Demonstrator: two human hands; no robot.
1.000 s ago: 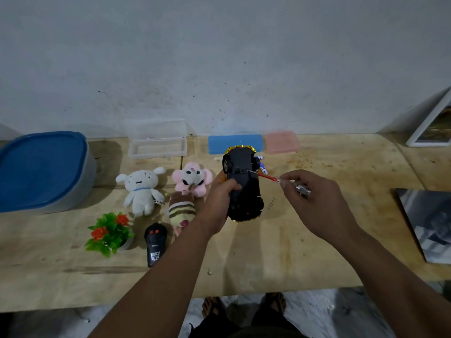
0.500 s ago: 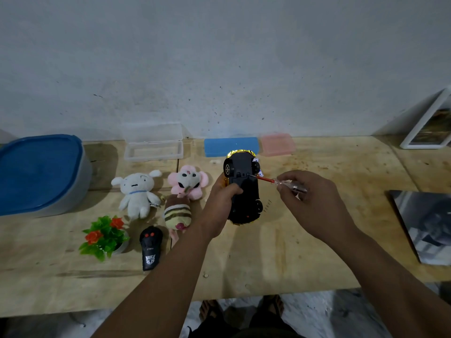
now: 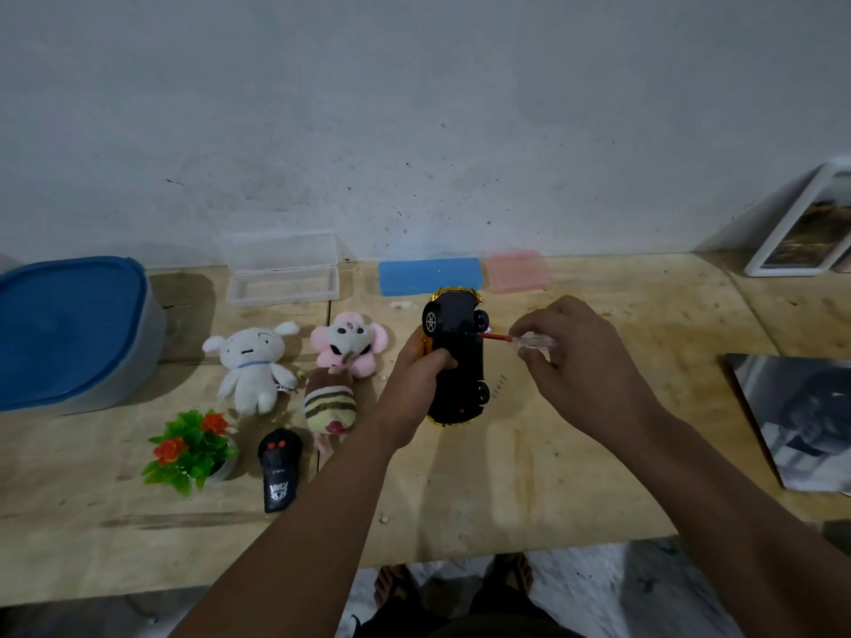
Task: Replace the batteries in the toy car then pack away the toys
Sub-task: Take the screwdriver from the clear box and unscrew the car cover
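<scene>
The left hand (image 3: 414, 384) grips the car (image 3: 456, 356), its fingers curled round the body, holding it underside up over the middle of the surface (image 3: 552, 476). The right hand (image 3: 580, 361) pinches a screwdriver (image 3: 525, 339) in its fingers, with the tip set against the car's underside. Left of the car lie the remote (image 3: 278, 467), three plush toys (image 3: 251, 368) and a plant (image 3: 191, 448); a blue-lidded tub (image 3: 69, 329) sits at the left edge.

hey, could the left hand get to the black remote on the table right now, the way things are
Probably not right away. The left hand grips the upturned toy car while the right hand works a screwdriver on it. The remote lies uncovered just left of that forearm, so once the car is set down the way looks free.
</scene>
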